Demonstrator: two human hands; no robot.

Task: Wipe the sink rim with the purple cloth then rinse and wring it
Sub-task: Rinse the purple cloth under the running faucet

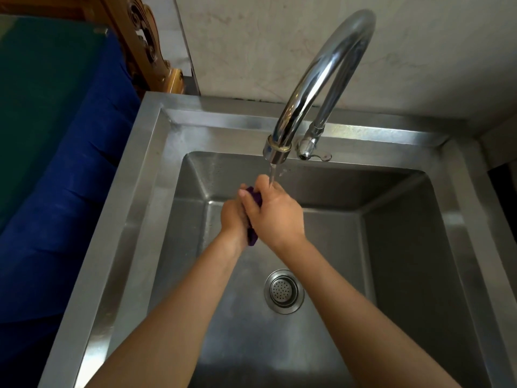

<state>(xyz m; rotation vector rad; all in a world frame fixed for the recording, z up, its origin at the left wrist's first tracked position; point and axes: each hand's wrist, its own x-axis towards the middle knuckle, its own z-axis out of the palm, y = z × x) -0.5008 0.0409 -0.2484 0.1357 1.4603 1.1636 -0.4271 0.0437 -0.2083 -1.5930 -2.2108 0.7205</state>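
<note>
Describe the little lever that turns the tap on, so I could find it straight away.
Start at the steel sink and follow the tall curved chrome faucet down to its base on the back rim. The tap lever is the small flat handle sticking out sideways there, right of the running spout, and is the only flat, stubby piece among rounded pipes.

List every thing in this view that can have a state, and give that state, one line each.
Faucet: running, a thin stream falls onto the hands.
Purple cloth: bunched up, clasped between both hands under the stream.
Left hand: closed on the cloth.
Right hand: closed on the cloth, over the left.
Sink: basin holds no dishes, walls wet.
Drain strainer: seated in the drain.
</note>
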